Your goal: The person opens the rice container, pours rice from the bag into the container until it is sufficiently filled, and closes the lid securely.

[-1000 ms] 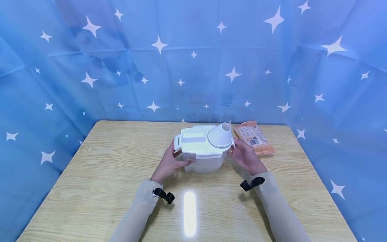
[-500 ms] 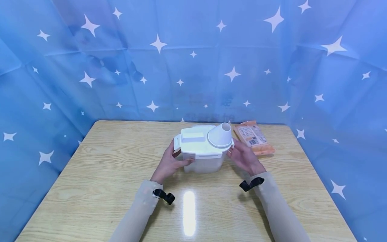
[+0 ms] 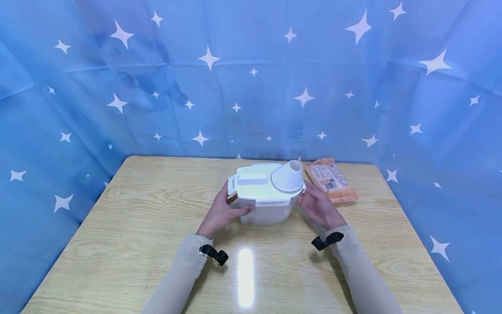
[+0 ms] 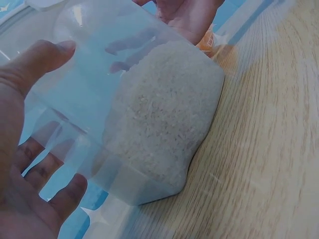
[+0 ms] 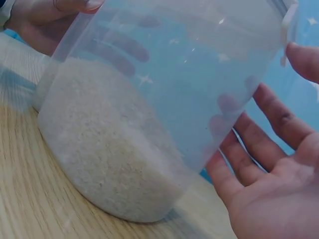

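A translucent rice storage container [image 3: 266, 213] stands on the table, with a white lid [image 3: 254, 190] on top. White rice [image 4: 159, 109] fills its lower part and slopes in the wrist views. A white cone-shaped cup [image 3: 287, 176] sits at the lid's right end. My left hand [image 3: 221, 212] grips the container's left end, thumb on the front wall and fingers behind, seen through the plastic. At the other end, my right hand [image 3: 318, 206] rests nearly straight fingers against the wall, and its thumb is at a white side latch [image 5: 288, 22].
An orange-and-white package [image 3: 329, 179] lies behind and to the right of the container, near the back edge of the wooden table [image 3: 137, 244]. A blue star-patterned curtain [image 3: 251, 113] hangs right behind the table. Black straps circle both wrists.
The head view shifts slightly. Both hands and the container keep their places on the table.
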Motion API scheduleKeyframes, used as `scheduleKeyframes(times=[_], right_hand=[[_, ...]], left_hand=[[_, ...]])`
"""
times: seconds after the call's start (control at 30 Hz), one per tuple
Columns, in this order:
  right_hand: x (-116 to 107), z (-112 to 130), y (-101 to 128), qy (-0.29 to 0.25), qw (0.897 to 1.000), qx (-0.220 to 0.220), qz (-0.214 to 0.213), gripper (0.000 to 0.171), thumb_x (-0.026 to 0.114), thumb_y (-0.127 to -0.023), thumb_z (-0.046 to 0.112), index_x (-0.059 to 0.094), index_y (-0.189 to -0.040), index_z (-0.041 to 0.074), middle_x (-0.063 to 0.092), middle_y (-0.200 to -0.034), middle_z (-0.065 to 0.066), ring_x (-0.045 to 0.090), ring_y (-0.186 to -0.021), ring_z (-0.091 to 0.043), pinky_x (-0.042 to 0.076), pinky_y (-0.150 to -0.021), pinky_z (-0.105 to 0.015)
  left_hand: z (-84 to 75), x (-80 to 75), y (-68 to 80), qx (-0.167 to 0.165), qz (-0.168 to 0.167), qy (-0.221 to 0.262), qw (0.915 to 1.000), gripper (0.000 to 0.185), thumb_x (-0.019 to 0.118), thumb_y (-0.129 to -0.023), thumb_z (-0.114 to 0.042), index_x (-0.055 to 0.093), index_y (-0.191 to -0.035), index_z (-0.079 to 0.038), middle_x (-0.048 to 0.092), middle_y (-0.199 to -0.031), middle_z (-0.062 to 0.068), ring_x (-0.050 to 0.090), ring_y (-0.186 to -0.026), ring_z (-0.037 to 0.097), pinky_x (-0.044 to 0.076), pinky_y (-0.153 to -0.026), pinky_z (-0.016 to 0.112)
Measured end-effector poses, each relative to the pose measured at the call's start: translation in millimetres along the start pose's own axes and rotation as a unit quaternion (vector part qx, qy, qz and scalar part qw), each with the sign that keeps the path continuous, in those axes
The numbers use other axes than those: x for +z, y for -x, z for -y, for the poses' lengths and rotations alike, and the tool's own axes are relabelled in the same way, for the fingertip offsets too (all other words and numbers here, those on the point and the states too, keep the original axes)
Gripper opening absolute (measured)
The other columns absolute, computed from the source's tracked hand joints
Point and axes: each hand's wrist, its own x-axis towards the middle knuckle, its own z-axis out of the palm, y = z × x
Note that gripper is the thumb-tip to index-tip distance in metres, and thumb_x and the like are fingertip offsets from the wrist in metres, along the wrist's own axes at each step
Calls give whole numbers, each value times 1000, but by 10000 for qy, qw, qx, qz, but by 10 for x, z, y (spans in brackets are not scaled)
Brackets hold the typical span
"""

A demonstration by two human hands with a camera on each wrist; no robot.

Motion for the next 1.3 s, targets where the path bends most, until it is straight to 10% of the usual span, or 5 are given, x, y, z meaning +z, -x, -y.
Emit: scheduleKeyframes(times=[0.33, 0.53, 0.67, 0.97, 1.3], right_hand=[[88, 168, 11, 1252, 9874, -198, -950, 29, 45, -109, 12, 67, -127, 20, 66, -129, 10, 63, -119, -3, 55, -103, -21], [247, 355, 38, 3067, 9375, -116, -1640, 46, 55, -107, 25, 50, -146, 1, 61, -132, 10, 60, -122, 0, 53, -102, -15], [299, 458, 93, 3733, 9143, -226, -1554, 50, 58, -106, 32, 50, -149, 8, 58, -144, 0, 55, -130, -4, 50, -105, -15], [327, 405, 105, 4000, 9133, -213, -739, 89, 75, -91, 4, 24, -163, 13, 32, -166, -16, 35, -152, -22, 42, -116, -22], [334, 140, 6, 4270, 9021, -292, -553, 94, 85, -81, 4, 35, -157, 28, 53, -148, -1, 51, -137, -15, 38, -118, -60]], left_hand=[[9, -9, 14, -66, -53, -111, 9999, 90, 91, -79, -31, 38, -150, -45, 52, -146, -12, 44, -145, 17, 38, -123, 52], [-5, -13, 19, -167, -24, -66, 9998, 91, 91, -78, -31, 37, -150, -45, 49, -148, -12, 39, -149, 19, 37, -124, 52], [-15, -10, 18, -171, -24, -64, 9998, 91, 91, -78, -30, 37, -151, -44, 48, -149, -12, 38, -150, 21, 36, -124, 53], [-11, -18, 22, -441, -59, -114, 9989, 94, 93, -75, -38, 37, -149, -49, 48, -149, -15, 40, -150, 26, 40, -121, 53], [-39, -23, 26, -286, 7, -115, 9995, 94, 92, -76, -37, 36, -150, -51, 50, -148, -16, 42, -147, 20, 40, -122, 54]])
